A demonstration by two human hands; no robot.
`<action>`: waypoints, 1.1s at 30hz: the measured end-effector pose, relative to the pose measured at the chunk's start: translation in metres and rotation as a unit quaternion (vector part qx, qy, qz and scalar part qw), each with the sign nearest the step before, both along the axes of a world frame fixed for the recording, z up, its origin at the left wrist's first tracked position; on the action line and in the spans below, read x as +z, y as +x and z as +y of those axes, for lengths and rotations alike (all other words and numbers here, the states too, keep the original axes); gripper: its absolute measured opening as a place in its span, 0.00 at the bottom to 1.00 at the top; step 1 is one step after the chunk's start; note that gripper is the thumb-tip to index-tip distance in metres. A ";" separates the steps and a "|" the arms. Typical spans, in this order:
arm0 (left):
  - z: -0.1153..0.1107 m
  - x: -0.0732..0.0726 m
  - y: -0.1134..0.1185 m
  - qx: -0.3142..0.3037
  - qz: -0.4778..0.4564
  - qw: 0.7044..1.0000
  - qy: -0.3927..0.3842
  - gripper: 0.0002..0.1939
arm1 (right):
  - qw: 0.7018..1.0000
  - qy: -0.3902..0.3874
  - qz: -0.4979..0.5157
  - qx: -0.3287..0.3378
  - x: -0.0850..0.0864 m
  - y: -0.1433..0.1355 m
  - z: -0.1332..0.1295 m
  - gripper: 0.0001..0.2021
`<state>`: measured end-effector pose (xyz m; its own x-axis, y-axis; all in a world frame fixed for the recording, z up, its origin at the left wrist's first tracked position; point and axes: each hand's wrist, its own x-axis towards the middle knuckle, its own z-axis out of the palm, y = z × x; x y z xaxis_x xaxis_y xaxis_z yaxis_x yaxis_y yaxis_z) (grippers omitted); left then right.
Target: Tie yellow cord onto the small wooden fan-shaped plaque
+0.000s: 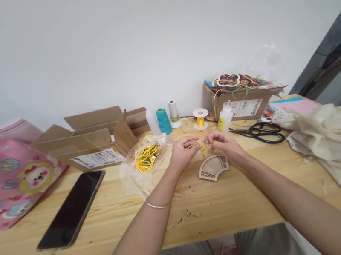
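My left hand [184, 152] pinches a thin yellow cord [203, 151] between thumb and fingers. Close beside it, my right hand [220, 140] also has its fingertips closed on the yellow cord, which runs between the two hands. Just below them lies a fan-shaped wooden piece [214, 167] with cut-out patterns at both ends. The cord hangs down toward its top edge; whether it is tied there I cannot tell. Left of my left hand is a clear plastic bag [133, 180] with a tangle of yellow cord [146, 159] in it.
Behind my hands stand a teal thread cone [163, 121], a white spool [174, 114], a yellow thread spool [200, 119] and a glue bottle [225, 118]. Black scissors [265, 132] lie at right, near beige cloth [327, 137]. Cardboard boxes [91, 142] and a phone [72, 210] are left.
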<state>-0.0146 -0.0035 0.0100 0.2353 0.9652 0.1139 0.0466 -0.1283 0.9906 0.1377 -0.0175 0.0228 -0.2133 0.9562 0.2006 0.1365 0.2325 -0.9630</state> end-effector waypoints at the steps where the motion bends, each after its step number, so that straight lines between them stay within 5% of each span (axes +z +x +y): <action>1: 0.000 0.000 0.000 0.004 -0.003 1.000 -0.001 0.15 | 1.000 -0.001 0.018 0.001 0.001 0.001 0.000 0.01; 12: 0.002 -0.003 0.000 0.021 0.016 1.000 0.013 0.14 | 0.977 0.077 -0.187 -0.067 -0.020 -0.002 0.008 0.14; 26: 0.002 -0.003 0.001 0.018 -0.010 0.999 -0.049 0.09 | 0.960 0.088 -0.242 -0.113 -0.028 0.012 0.016 0.14; 33: 0.006 -0.009 -0.001 0.003 0.061 0.998 -0.020 0.14 | 0.957 0.124 -0.232 -0.121 -0.023 0.011 0.014 0.13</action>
